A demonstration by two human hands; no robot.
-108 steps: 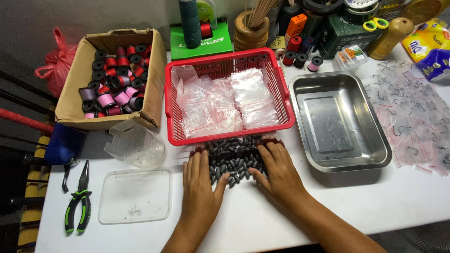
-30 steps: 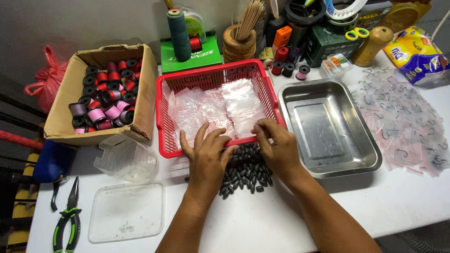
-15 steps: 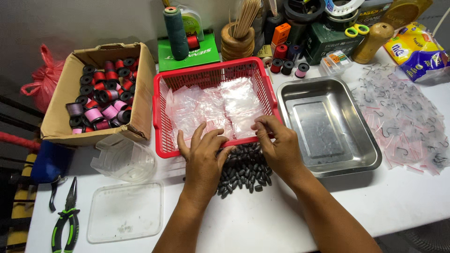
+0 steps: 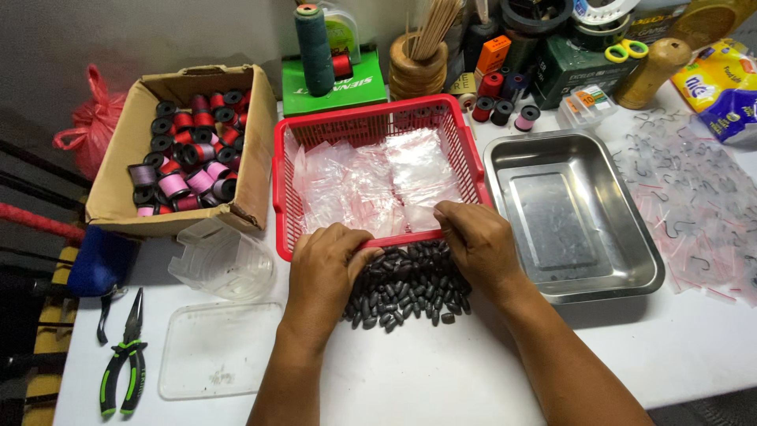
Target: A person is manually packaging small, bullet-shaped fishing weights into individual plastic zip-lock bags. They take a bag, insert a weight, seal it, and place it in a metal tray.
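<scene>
Bags [image 4: 371, 185] of clear plastic fill the red basket [image 4: 285, 207] just beyond my fingers, left hand [image 4: 327, 264] and right hand [image 4: 473, 241] curled over its near rim, dark weights [image 4: 406, 288] heaped between them on the bench [image 4: 441, 379].

On the table [image 4: 441, 386] I see the basket [image 4: 375, 126] of plastic bags [image 4: 371, 185] at centre, a pile of small weights [image 4: 406, 288] just near of it between my hands, the box of spools [image 4: 185, 158] to its left, the metal tray [image 4: 576, 221] to its right, and pliers [image 4: 122, 359] at near left.
</scene>
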